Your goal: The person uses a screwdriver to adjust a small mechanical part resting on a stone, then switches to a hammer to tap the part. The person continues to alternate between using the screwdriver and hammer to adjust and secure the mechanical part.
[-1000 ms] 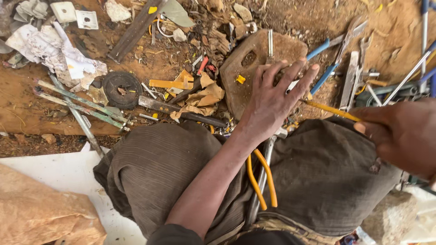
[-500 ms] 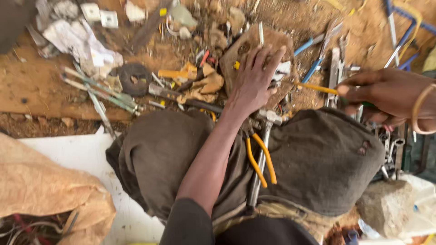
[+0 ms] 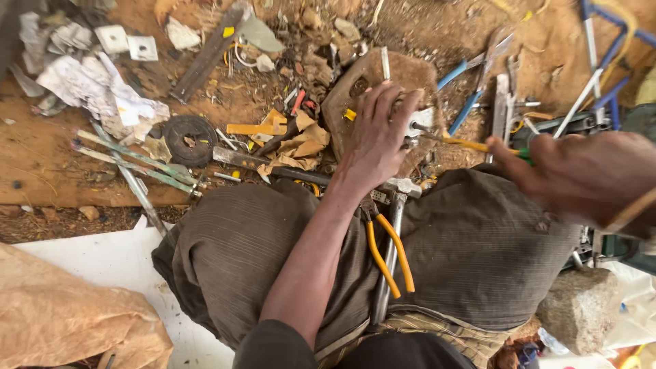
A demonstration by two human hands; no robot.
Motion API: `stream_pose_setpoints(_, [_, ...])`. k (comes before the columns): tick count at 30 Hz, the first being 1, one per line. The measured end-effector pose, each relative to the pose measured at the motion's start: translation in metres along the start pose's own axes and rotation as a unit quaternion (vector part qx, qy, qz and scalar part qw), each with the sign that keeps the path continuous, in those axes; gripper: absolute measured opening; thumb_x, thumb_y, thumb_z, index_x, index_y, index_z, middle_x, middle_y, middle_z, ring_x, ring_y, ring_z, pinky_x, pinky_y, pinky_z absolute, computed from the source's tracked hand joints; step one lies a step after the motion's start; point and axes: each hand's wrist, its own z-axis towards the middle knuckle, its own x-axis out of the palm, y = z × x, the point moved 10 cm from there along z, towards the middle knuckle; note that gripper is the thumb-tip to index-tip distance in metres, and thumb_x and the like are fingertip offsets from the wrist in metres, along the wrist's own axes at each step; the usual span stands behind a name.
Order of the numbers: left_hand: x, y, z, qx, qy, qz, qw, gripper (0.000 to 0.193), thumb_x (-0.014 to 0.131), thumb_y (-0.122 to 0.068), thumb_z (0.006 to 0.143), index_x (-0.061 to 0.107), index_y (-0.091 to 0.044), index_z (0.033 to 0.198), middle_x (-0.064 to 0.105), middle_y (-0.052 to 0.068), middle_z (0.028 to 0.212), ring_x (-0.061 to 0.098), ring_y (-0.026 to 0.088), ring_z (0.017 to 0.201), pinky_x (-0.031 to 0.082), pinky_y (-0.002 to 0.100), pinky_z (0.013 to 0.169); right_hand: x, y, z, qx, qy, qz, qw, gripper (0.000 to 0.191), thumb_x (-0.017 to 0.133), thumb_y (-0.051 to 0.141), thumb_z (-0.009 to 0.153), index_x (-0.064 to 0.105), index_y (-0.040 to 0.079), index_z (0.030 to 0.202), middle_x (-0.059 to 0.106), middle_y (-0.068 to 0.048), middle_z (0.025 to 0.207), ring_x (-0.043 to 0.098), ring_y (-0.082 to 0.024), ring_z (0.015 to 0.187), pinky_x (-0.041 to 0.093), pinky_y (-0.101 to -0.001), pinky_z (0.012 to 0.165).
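The small white metal block (image 3: 418, 120) lies on a flat, rough brown stone (image 3: 355, 89) on the dirt ground, pinned under the spread fingers of the left hand (image 3: 380, 137). The right hand (image 3: 581, 174) closes around a thin yellow-shafted screwdriver (image 3: 465, 142) whose tip touches the block. Orange-handled pliers (image 3: 386, 249) rest in the ribbed cloth lap.

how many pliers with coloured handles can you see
2: yellow-handled metal pliers lying on the lap between the legs, and blue-handled metal pliers on the dirt beyond the flat brown stone. More may be hidden among the scrap.
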Motion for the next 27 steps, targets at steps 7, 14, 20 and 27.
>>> stream_pose_setpoints(7, [-0.016, -0.006, 0.004, 0.001, -0.026, -0.001, 1.0, 0.107, 0.085, 0.002, 0.063, 0.032, -0.016, 0.154, 0.045, 0.02, 0.147, 0.037, 0.038, 0.144, 0.026, 0.057, 0.126, 0.027, -0.031, -0.001, 0.188, -0.009, 0.608, 0.772, 0.049, 0.06, 0.042, 0.102, 0.059, 0.027, 0.149, 0.074, -0.015, 0.098, 0.059, -0.017, 0.057, 0.048, -0.03, 0.05])
stream_pose_setpoints(14, [-0.003, -0.002, -0.004, -0.015, -0.022, -0.031, 0.999, 0.104, 0.081, 0.006, 0.064, 0.033, -0.017, 0.153, 0.044, 0.022, 0.147, 0.036, 0.04, 0.147, 0.032, 0.056, 0.125, 0.058, -0.026, 0.028, 0.197, 0.016, 0.558, 0.806, 0.048, 0.055, 0.045, 0.104, 0.057, 0.026, 0.148, 0.075, -0.006, 0.093, 0.06, -0.011, 0.051, 0.051, -0.025, 0.047])
stream_pose_setpoints(20, [-0.003, -0.003, -0.002, 0.009, -0.021, 0.016, 1.0, 0.103, 0.081, 0.007, 0.069, 0.031, -0.014, 0.156, 0.044, 0.02, 0.149, 0.039, 0.038, 0.146, 0.033, 0.054, 0.128, 0.001, 0.003, 0.003, -0.02, -0.048, -0.1, 0.994, 0.065, 0.038, 0.033, 0.107, 0.015, 0.017, 0.165, 0.069, -0.008, 0.103, 0.054, -0.004, 0.053, 0.054, -0.0199, 0.045])
stream_pose_setpoints(27, [-0.014, -0.006, 0.005, 0.02, -0.059, 0.025, 0.998, 0.113, 0.097, -0.02, 0.059, 0.032, -0.014, 0.152, 0.046, 0.022, 0.144, 0.04, 0.039, 0.14, 0.03, 0.06, 0.122, 0.016, -0.022, -0.001, 0.186, -0.022, 0.423, 0.887, 0.042, 0.042, 0.037, 0.11, 0.051, 0.031, 0.15, 0.077, -0.01, 0.098, 0.067, -0.019, 0.058, 0.061, -0.0366, 0.061])
